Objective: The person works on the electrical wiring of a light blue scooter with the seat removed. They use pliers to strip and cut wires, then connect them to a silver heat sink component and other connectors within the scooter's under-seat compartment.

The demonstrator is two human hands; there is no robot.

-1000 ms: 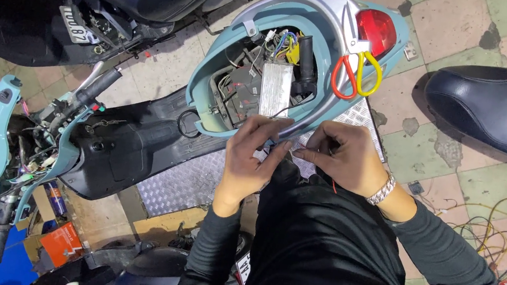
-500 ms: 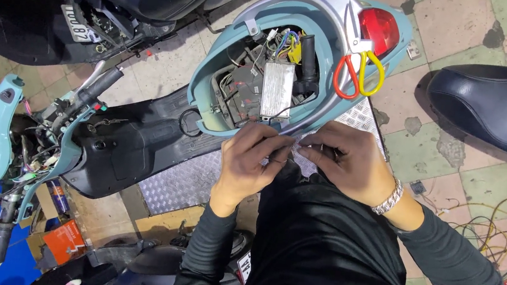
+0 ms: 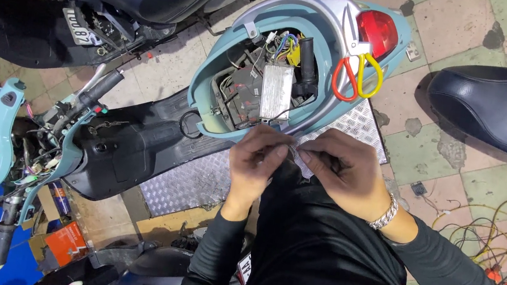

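Two hands pinch a thin wire at frame centre, below the opened scooter.
Left hand (image 3: 259,162) and right hand (image 3: 342,172) meet fingertip to fingertip, fingers closed on the wire (image 3: 294,148); it sits just under the teal scooter body (image 3: 224,63), near the grey control box (image 3: 276,91). Scissors (image 3: 356,75) lie upper right.

The scooter body (image 3: 223,69) was pale teal with a silver rear panel and a red tail lamp (image 3: 377,30), and its open bay held a silver-grey metal box (image 3: 276,91) beside a bundle of yellow, blue and white wires (image 3: 285,45). The scissors (image 3: 357,71) on the tail had one orange handle and one yellow. The detached seat (image 3: 499,110) was black, the floor tiles (image 3: 471,21) a worn pink-and-green check, the ramp plate (image 3: 188,183) bright diamond-tread metal, and the sleeves (image 3: 443,266) black.
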